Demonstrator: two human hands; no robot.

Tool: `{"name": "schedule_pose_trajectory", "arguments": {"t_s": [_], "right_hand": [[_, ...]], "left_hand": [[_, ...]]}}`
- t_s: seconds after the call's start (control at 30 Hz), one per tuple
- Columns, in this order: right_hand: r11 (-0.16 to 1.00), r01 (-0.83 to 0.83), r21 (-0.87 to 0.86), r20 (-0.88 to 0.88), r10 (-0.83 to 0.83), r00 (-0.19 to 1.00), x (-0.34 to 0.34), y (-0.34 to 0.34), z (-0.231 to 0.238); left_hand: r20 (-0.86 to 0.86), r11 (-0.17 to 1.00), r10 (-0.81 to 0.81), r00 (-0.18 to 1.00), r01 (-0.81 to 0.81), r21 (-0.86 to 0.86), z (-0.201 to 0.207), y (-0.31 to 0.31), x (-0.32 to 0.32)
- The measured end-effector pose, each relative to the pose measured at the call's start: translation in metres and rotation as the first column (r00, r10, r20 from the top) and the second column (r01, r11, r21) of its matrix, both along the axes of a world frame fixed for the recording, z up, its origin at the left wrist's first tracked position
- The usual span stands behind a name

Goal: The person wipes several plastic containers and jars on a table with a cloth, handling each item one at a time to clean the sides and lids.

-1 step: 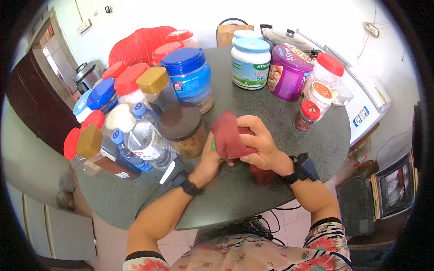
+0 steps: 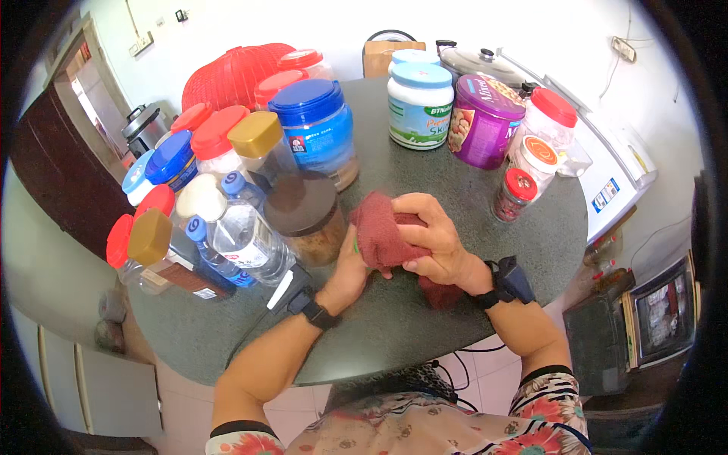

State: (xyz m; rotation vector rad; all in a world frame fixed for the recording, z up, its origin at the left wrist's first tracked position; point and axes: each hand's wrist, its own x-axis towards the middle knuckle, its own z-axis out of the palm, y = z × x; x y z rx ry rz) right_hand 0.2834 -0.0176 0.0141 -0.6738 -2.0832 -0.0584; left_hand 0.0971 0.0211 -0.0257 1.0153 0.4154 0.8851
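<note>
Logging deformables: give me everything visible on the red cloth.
The red cloth is dark, soft-looking and towel-like, bunched into folds over the table. The right hand grips it from the right; the left hand is at its lower left, partly hidden by it. More of it shows below the right hand; whether that touches the table is unclear.

Bright light falls on a plain white wall [image 2: 531, 30], with one wall socket [image 2: 140, 46] toward its left and another at the right. A dark brown door [image 2: 72, 178] stands open by a doorway [image 2: 97, 98], above a pale grey cabinet [image 2: 117, 387]. Pale pink tiles cover the floor [image 2: 497, 375] beneath the round, dark speckled counter [image 2: 542, 262].
</note>
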Motion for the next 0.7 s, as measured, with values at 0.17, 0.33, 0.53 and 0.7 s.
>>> {"name": "schedule_pose_trajectory", "arguments": {"t_s": [0.17, 0.33, 0.53, 0.7], "right_hand": [[0.902, -0.257, -0.348, -0.615, -0.013, 0.788, -0.014, 0.003, -0.016], [0.447, -0.764, -0.466, -0.884, -0.200, 0.422, -0.008, 0.005, -0.021], [-0.006, -0.925, -0.380, -0.832, -0.434, 0.345, 0.001, 0.018, -0.032], [-0.079, -0.962, -0.262, -0.889, -0.368, 0.272, -0.004, 0.024, -0.042]], "left_hand": [[-0.123, 0.812, 0.336, 0.934, -0.221, 0.540, 0.003, -0.011, -0.002], [0.069, 0.056, 0.587, 0.806, -0.126, 0.990, 0.014, -0.006, -0.011], [0.210, -0.272, 0.467, 0.859, -0.086, 0.958, 0.015, -0.018, -0.009], [0.207, -0.250, 0.442, 0.873, -0.102, 0.963, 0.016, -0.018, -0.011]]}}
